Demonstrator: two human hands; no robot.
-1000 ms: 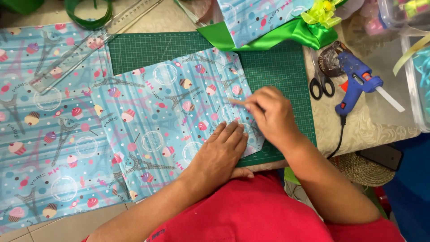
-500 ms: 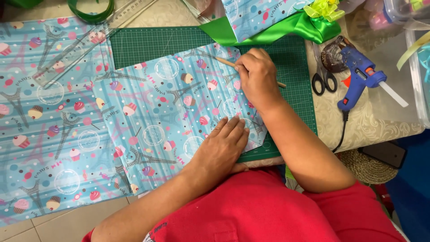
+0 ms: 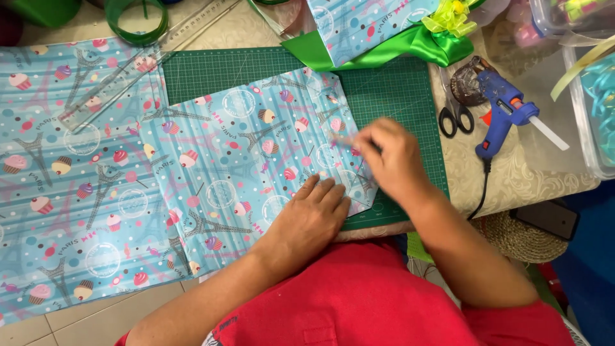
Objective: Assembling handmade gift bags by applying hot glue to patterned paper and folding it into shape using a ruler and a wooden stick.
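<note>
Two hands on the cupcake-print wrapping paper (image 3: 256, 160) atop the green cutting mat (image 3: 397, 96): left hand (image 3: 314, 214) spread flat, pressing; right hand (image 3: 391, 157) blurred, grip indiscernible, creasing the paper's right edge; firmer smoothing seemingly needed.

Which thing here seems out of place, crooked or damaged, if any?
Nothing looks damaged or spilled. The patterned paper sheet lies a little askew on the green cutting mat, its right edge slanting against the grid. The left hand presses it flat; the right hand is blurred at that edge. The glue gun lies on its side.
</note>
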